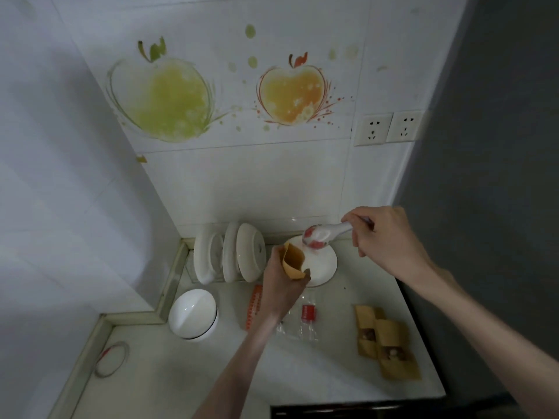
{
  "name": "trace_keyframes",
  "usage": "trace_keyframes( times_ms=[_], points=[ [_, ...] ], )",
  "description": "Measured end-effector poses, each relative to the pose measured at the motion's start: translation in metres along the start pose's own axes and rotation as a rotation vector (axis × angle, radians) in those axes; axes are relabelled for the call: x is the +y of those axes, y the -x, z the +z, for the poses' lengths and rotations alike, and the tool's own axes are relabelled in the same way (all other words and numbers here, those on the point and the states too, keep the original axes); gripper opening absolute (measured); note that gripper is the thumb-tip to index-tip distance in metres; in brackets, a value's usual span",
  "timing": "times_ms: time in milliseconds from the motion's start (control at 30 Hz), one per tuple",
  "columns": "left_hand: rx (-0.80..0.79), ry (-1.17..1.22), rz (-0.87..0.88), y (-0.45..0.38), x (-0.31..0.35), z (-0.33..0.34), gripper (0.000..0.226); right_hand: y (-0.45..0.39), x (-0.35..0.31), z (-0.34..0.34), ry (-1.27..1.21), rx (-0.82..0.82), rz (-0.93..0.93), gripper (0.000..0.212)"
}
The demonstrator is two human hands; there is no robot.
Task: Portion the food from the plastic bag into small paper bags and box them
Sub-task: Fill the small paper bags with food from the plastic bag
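Left hand (pixel 282 285): curled round a small brown paper bag (pixel 292 261), mouth open and tilted toward the far right.
Right hand (pixel 385 237): pinching the handle of a white spoon (pixel 325 234), bowl just beside the bag's mouth, over the white plate (pixel 325 264).
Food (pixel 314 244): reddish pieces in the spoon.
Filled paper bags (pixel 385 343): lying in a cluster on the surface (pixel 302 373), near right.
Plastic bag (pixel 302 323): clear, flat on the surface, near the left wrist.
Bowl (pixel 193 314): white, left.
Stacked dishes (pixel 230 257): on edge, far left of the plate.
Tape roll (pixel 111 359): near left.
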State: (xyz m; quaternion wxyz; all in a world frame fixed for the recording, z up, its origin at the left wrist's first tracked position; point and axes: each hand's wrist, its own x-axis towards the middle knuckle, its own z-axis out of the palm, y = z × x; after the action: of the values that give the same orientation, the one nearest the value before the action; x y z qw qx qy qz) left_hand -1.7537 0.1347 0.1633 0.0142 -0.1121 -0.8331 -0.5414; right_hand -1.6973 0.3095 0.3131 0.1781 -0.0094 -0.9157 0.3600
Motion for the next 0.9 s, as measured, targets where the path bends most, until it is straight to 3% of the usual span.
trace_keyframes(
  times_ms=[200,433,667,800,900],
  points=[
    [0.076,0.043,-0.047,-0.006,-0.01,-0.017,0.053,0.009,0.03,0.009,-0.077,0.119,0.085,0.022],
    [-0.06,-0.053,-0.303,0.029,-0.089,-0.021,0.052,0.043,0.098,0.061,-0.021,-0.091,0.322,0.02],
    [-0.054,-0.12,-0.665,0.05,-0.151,-0.037,0.049,0.079,0.161,0.116,-0.023,-0.206,0.639,0.022],
    [-0.082,-0.138,-0.751,0.05,-0.168,-0.038,0.06,0.088,0.18,0.143,-0.056,-0.217,0.678,0.033],
    [-0.085,-0.125,-0.769,0.043,-0.181,-0.033,0.048,0.085,0.193,0.161,-0.06,-0.24,0.671,0.042]
  ],
)
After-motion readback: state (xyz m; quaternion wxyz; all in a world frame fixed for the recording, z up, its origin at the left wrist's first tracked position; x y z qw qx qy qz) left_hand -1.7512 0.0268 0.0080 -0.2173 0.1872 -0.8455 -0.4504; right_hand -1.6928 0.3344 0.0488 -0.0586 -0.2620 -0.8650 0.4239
